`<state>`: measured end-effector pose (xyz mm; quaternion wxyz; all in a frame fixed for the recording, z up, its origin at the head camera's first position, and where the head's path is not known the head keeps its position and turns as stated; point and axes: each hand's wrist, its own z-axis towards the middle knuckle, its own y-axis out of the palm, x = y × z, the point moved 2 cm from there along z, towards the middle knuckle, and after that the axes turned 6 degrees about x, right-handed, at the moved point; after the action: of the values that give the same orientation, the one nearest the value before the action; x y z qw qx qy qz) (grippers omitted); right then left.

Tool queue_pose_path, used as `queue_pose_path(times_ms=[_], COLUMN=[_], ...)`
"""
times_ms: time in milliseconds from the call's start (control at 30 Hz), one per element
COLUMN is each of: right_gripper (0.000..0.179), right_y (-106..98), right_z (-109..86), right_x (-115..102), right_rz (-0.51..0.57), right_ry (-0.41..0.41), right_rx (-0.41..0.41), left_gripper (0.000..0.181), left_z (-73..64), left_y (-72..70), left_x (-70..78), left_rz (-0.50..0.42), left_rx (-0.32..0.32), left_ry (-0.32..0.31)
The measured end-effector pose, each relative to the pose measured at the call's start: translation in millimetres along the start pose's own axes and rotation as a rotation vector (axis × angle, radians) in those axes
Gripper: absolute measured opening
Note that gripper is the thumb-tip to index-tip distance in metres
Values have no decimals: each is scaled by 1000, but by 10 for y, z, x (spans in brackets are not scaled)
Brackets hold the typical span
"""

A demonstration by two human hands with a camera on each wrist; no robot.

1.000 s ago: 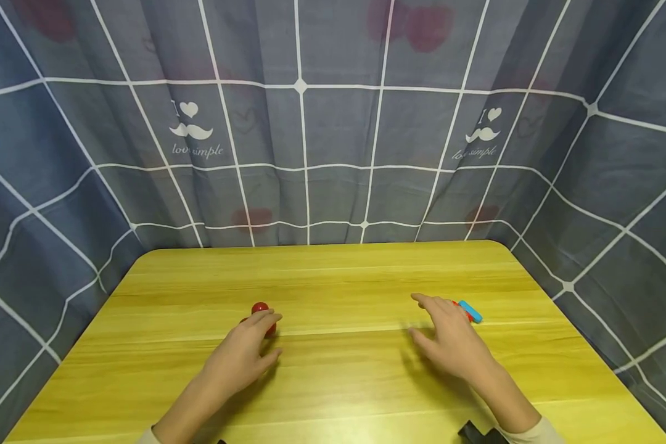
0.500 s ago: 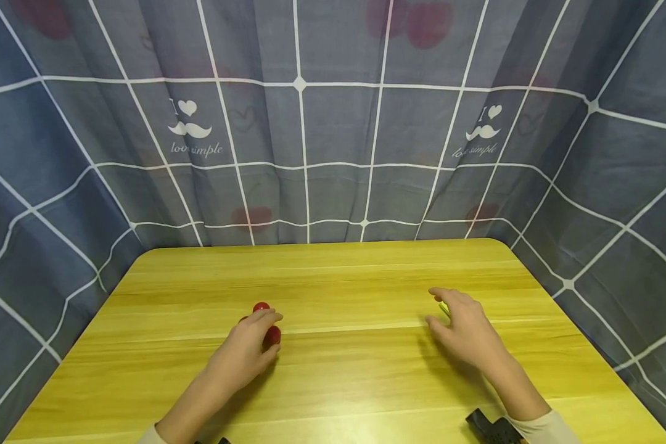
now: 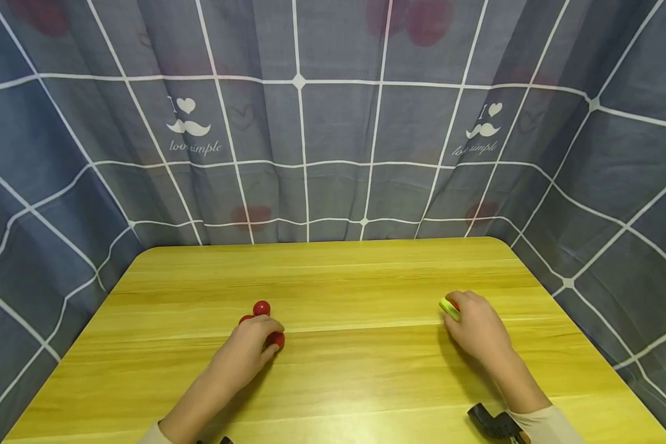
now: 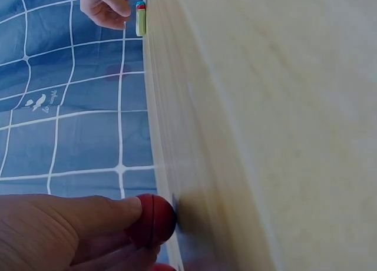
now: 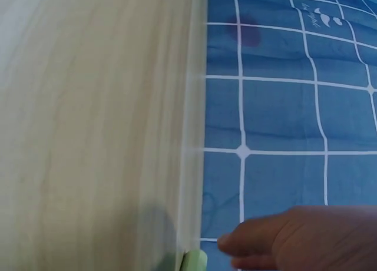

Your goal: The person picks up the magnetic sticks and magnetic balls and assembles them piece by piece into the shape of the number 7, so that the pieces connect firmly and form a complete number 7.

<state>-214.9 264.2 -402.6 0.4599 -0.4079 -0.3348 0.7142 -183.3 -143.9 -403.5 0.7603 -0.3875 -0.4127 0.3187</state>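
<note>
At the left of the table, my left hand (image 3: 248, 345) pinches a red ball (image 3: 278, 339) between thumb and fingers. A dark seam runs round this ball (image 4: 152, 220) in the left wrist view, close to the tabletop. Two more red balls (image 3: 261, 308) show just beyond the knuckles, one partly covered. On the right, my right hand (image 3: 480, 327) arches over a small light-green bar (image 3: 449, 308), with a bit of red behind it. From the left wrist, the bar (image 4: 140, 22) shows red and blue at its far end, and the fingertips stand a little off it.
The wooden table (image 3: 333, 277) has rounded back corners. A grey-blue curtain (image 3: 333, 123) with white grid lines hangs behind it and along both sides. A black device (image 3: 494, 422) is strapped at the right wrist, by the beige sleeve (image 3: 546, 425).
My right hand has moved right over the coloured bar, its fingers curling in, and the green side now shows. My left fingers have closed round the near red ball, which sits slightly nearer me.
</note>
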Motion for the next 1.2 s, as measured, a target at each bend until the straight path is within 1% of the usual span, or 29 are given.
queue_pose_path(times_ms=[100,200,267,367,500,667,800,1000,1100,1200], right_gripper=[31,33,33,31,29,27,26,23,23,25], right_y=[7,24,38,53,68,109,120,148,171,189], right_z=[-25,-46,-50,-32,-4,-22,-28,-28,-26,-16], right_x=[6,2,0,-1,-4,-1,-8,-46,-78,-121], right_rz=[-56,-93,-101,-97,-68,-30,-23,-19,-15,-13], right_ry=[58,94,111,128,122,101,101,100,81,51], right_rx=[-47,-101,-124,-132,-111,-95,-100,-129,-132,-117], left_gripper=[22,22,22,22,22,23,23,22,21,21], left_z=[10,34,55,89,106,81,80,93,108,116], left_y=[4,10,17,21,18,19,21,29,45,55], left_x=[10,26,35,51,70,82,87,94,96,101], left_rz=[-3,-8,-5,-3,3,12,9,-2,-5,-11], left_rx=[1,-3,-7,-5,-4,-13,-17,-27,-34,-36], left_ry=[11,8,-1,-8,-9,-17,-21,-34,-39,-42])
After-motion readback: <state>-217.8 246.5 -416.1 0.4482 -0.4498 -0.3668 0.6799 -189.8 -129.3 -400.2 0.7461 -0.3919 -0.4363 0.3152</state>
